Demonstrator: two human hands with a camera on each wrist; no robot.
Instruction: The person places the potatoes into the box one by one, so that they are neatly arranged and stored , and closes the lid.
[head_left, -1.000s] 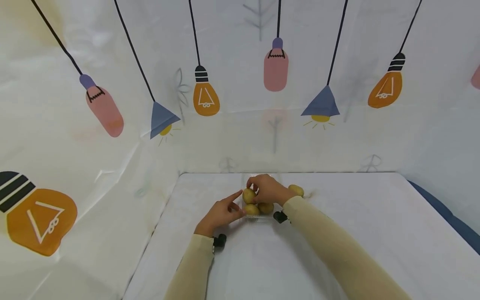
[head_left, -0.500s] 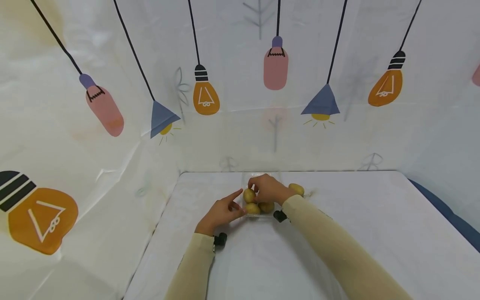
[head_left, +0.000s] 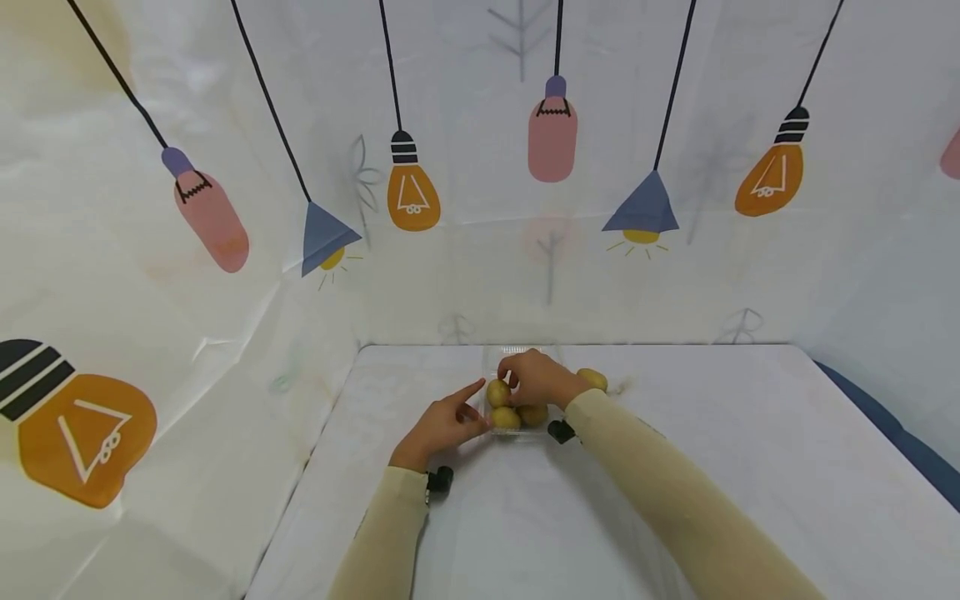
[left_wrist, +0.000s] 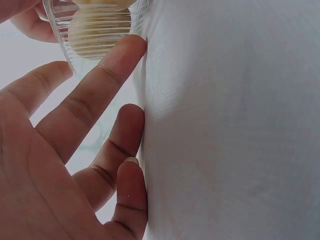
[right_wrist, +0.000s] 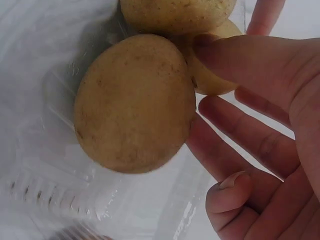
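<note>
In the head view, a clear plastic container with potatoes stands at the table's far side. My right hand reaches over it, thumb and fingers around the upper left potato. In the right wrist view, that potato sits between thumb and fingers, partly behind a nearer potato. Another potato lies beside them. My left hand is at the container's left side with fingers spread. In the left wrist view, a fingertip of the left hand meets the ribbed plastic wall.
A loose potato lies on the white-covered table, right of the container and just beyond the right wrist. A pale wall covering printed with lamps rises behind the table and along its left side.
Almost nothing moves. Both hands keep their places at the container, and the potatoes stay where they were, apart from a very slight shift of the view.
</note>
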